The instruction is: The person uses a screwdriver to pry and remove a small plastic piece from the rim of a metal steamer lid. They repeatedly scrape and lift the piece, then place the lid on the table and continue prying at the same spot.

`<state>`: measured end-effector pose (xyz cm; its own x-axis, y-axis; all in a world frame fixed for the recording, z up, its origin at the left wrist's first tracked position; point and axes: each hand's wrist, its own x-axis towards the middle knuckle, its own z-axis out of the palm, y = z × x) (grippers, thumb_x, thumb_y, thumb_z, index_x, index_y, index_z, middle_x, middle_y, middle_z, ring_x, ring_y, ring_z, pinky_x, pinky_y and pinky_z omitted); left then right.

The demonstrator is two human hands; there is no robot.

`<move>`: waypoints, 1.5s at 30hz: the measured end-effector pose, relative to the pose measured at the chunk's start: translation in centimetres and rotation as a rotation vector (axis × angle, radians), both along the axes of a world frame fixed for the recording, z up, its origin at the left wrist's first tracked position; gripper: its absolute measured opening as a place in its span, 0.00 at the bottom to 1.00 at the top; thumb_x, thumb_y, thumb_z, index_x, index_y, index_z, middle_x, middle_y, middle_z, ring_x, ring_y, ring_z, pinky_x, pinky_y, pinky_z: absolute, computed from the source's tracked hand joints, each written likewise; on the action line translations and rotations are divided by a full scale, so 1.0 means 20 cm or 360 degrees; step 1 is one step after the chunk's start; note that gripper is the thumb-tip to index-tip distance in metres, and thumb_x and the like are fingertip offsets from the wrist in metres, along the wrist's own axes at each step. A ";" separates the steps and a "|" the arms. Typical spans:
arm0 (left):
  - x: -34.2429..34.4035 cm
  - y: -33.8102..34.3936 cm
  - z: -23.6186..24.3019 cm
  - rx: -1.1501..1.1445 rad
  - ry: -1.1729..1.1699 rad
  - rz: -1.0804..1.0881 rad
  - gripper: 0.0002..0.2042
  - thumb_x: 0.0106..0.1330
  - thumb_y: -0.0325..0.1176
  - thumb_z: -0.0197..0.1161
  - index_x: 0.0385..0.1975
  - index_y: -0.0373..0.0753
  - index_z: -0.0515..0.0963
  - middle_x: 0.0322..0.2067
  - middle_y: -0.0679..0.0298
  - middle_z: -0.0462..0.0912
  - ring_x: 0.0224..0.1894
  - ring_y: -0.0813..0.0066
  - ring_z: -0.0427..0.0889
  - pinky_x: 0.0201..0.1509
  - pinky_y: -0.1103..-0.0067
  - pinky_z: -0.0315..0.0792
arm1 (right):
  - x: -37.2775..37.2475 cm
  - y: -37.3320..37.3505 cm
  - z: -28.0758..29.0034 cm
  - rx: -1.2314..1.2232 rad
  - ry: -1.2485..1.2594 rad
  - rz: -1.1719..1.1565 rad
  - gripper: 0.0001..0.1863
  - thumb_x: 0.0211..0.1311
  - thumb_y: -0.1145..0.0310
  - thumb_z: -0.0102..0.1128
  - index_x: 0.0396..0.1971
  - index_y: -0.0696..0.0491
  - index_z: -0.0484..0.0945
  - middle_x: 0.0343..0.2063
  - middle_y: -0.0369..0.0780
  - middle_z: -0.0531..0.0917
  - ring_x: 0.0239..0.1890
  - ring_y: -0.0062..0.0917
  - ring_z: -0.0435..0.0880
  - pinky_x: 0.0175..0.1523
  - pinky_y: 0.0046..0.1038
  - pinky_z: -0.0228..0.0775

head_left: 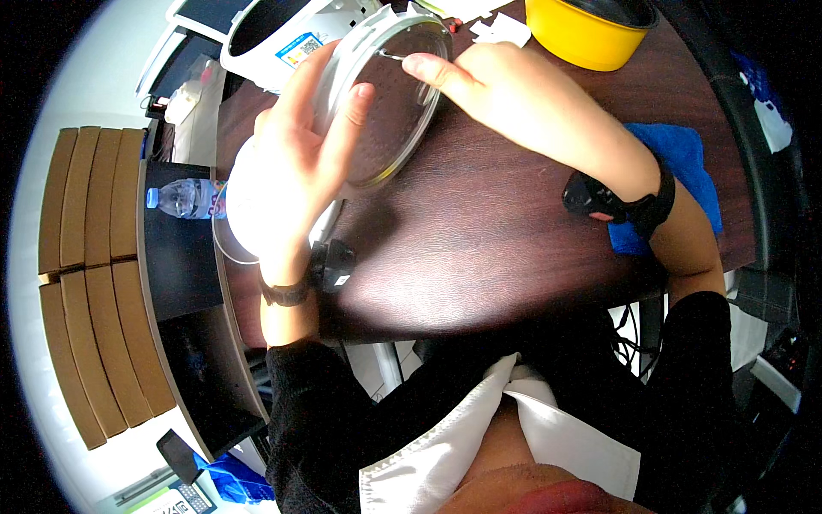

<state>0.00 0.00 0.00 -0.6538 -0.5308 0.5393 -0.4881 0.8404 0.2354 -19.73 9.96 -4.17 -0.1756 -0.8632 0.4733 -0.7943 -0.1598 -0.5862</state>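
The round lid (392, 116) is tilted above the far left of the table (488, 231). My left hand (300, 141) clasps its left rim; my right hand (479, 81) pinches a small metal piece (390, 55) at its far part. I judge the lid light and stiff, its clear middle slippery, possibly fragile; the rim is the sounder hold. The white tub (259, 62) limits far-left movement; open room lies nearer and right, toward the blue cloth (685, 154).

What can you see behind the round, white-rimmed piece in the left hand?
Past the upper left of the round piece, part of a white housing shows; to its lower right, brown tabletop. Where the rim and left hand cross the housing, it is covered.
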 end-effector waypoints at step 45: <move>-0.03 -0.04 -0.01 0.0260 0.0257 -0.0349 0.23 0.61 0.47 0.61 0.50 0.36 0.74 0.23 0.57 0.81 0.16 0.82 0.73 0.20 0.83 0.66 | -0.01 0.02 0.06 -0.0119 0.0422 -0.0231 0.31 0.60 0.44 0.52 0.16 0.60 0.78 0.12 0.49 0.74 0.16 0.38 0.76 0.26 0.33 0.68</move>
